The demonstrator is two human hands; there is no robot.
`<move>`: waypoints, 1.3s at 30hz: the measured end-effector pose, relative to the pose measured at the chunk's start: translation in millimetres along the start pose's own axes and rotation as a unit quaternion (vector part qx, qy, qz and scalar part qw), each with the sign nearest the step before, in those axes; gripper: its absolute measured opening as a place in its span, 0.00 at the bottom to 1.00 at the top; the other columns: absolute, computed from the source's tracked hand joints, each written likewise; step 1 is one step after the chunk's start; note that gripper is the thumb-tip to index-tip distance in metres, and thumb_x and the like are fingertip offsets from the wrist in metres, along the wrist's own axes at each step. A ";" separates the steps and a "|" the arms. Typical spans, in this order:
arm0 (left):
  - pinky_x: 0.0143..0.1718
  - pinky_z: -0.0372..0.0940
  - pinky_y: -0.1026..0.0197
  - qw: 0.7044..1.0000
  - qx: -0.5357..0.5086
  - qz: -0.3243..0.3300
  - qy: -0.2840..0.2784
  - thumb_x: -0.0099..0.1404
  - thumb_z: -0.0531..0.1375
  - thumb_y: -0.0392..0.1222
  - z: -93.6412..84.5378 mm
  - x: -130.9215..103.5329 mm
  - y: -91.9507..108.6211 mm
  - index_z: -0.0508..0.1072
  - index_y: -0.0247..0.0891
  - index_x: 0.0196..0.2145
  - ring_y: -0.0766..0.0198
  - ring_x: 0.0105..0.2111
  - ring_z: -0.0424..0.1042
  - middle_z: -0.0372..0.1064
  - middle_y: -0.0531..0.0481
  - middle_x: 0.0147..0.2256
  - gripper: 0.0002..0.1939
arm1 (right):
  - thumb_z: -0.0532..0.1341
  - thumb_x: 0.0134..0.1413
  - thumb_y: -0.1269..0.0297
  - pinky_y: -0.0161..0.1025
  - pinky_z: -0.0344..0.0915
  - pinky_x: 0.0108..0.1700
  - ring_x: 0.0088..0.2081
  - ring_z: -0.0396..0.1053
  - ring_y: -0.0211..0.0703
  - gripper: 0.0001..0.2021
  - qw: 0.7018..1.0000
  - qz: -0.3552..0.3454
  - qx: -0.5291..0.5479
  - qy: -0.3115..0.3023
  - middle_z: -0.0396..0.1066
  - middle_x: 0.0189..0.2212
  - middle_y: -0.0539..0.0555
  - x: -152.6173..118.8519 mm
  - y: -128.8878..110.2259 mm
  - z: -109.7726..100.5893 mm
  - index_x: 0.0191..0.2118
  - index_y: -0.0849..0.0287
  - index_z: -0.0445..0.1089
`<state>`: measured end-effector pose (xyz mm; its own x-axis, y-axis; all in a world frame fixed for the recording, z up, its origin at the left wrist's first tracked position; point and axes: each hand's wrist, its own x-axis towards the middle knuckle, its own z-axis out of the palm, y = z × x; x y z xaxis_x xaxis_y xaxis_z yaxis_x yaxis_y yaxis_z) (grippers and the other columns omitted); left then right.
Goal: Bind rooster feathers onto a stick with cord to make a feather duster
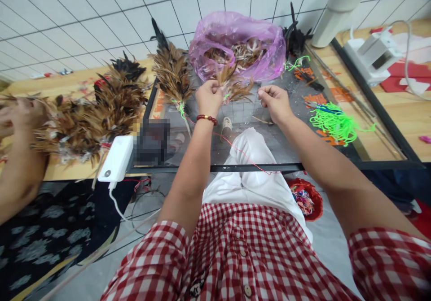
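My left hand (210, 98), with a beaded bracelet (206, 118) at the wrist, is closed with its fingertips on a small bunch of brown feathers (239, 90). A bit of green and pink shows at the bunch's base. To the right, apart from the feathers, my right hand (275, 102) has thumb and fingers pinched together; anything between them is too small to make out. Behind both hands lies an open pink plastic bag (276, 63) with loose brown feathers (249, 52) inside. A thin red thread (240, 149) trails across the glass towards my lap.
A tied feather bundle (173, 70) lies left, bright green cords (336, 124) right. Further left, a co-worker's hand (25, 112) touches a big feather pile (111, 99). A white power bank (116, 157) sits at the front edge. Back right are a pale bottle (336, 14) and power strip (367, 61).
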<state>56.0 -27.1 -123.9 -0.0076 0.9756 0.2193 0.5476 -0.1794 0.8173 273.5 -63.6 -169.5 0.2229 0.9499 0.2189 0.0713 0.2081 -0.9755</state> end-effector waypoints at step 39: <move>0.59 0.69 0.44 0.901 0.431 -0.014 -0.055 0.65 0.59 0.33 -49.3 -26.7 3.1 0.80 0.36 0.49 0.40 0.57 0.75 0.77 0.32 0.53 0.17 | 0.70 0.55 0.68 0.32 0.59 0.26 0.21 0.57 0.31 0.10 0.999 0.021 -0.005 -0.034 0.67 0.21 0.46 -2.0 -7.5 8.1 0.27 0.58 0.70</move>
<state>16.7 -60.0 -100.9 0.0251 0.9934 0.1121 0.9949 -0.0358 0.0944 264.6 -65.2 -162.8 0.1587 0.9716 0.1757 0.0733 0.1659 -0.9834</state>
